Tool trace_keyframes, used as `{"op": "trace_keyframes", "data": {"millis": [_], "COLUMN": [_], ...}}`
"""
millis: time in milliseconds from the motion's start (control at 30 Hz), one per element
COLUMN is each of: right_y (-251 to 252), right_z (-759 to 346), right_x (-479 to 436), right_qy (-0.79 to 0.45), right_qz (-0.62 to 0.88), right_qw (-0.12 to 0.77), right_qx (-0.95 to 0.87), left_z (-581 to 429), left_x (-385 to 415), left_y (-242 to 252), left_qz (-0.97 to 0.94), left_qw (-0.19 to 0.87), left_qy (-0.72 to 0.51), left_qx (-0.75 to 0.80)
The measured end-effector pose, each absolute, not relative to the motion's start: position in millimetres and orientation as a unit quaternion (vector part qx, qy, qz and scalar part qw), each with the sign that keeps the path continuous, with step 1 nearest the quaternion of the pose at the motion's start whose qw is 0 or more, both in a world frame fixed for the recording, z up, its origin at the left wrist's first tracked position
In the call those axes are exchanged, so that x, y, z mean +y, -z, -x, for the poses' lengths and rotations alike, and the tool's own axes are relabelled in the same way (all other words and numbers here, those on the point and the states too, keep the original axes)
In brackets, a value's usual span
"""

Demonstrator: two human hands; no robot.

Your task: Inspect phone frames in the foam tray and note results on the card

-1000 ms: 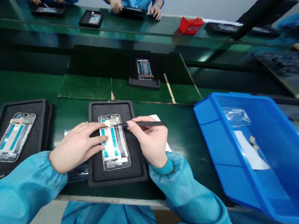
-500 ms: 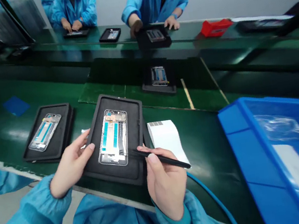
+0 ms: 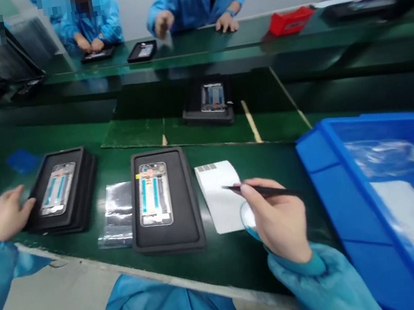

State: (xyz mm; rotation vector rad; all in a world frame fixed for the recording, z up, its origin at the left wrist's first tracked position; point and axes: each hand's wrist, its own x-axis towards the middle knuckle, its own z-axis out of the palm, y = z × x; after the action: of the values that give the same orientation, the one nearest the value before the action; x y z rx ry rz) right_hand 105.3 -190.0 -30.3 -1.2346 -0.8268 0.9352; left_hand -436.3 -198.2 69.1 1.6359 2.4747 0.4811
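The right hand (image 3: 280,219) is pinching a black pointed tool (image 3: 263,191) between thumb and fingers, closed firmly around its middle. The tool's long axis is running almost straight left to right, nearly level. Its fine tip is pointing left and hovering over the white sheet (image 3: 218,200), and its blunt end is pointing right toward the blue bin (image 3: 323,168). Whether the tip is touching the sheet cannot be told.

The left hand (image 3: 6,214) is lying far out to the left with its fingers loosely spread, holding nothing. Its thumb is reaching the left edge of the left tray (image 3: 81,206), touching it or just beside it.

Between the 2 hands, the middle tray (image 3: 186,200) is lying flat on the green bench (image 3: 227,261), with its long axis running away from the person. A phone frame (image 3: 153,194) is sitting in it lengthwise, well apart from both hands. A clear plastic bag (image 3: 116,214) is lying between the 2 trays. A 3rd tray (image 3: 195,117) is sitting farther back on the belt, and other people in blue coats are working across the line.
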Motion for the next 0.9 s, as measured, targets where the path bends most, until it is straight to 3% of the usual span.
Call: {"op": "trace_keyframes", "data": {"millis": [100, 233, 333, 433, 633, 900], "right_y": [39.5, 50.7, 56.2, 61.1, 69.2, 69.4], "right_z": [-123.6, -137.3, -140.5, -143.6, -151.8, -153.8], "right_x": [-173.1, -147.5, -128.8, -111.5, -89.0, -81.3], "right_qy": [-0.393, -0.393, -0.398, -0.414, -0.407, -0.423], "right_qz": [0.559, 0.560, 0.541, 0.527, 0.531, 0.522], "right_qw": [0.636, 0.607, 0.581, 0.563, 0.506, 0.470], "right_qx": [-0.358, -0.405, -0.460, -0.484, -0.545, -0.572], "left_z": [372.8, 228.6, 117.4, 44.6, 22.1, 28.3], "left_x": [-177.3, -136.9, -97.1, -57.3, -15.9, -6.4], "left_y": [-83.2, -94.2, -80.4, -50.8, -2.5, 13.3], "left_qz": [-0.666, -0.824, -0.911, -0.891, -0.877, -0.874], "left_qw": [0.004, 0.062, 0.113, 0.130, 0.172, 0.212], "left_qy": [-0.173, -0.157, -0.015, 0.114, 0.154, 0.128], "left_qx": [0.725, 0.542, 0.396, 0.421, 0.421, 0.419]}}
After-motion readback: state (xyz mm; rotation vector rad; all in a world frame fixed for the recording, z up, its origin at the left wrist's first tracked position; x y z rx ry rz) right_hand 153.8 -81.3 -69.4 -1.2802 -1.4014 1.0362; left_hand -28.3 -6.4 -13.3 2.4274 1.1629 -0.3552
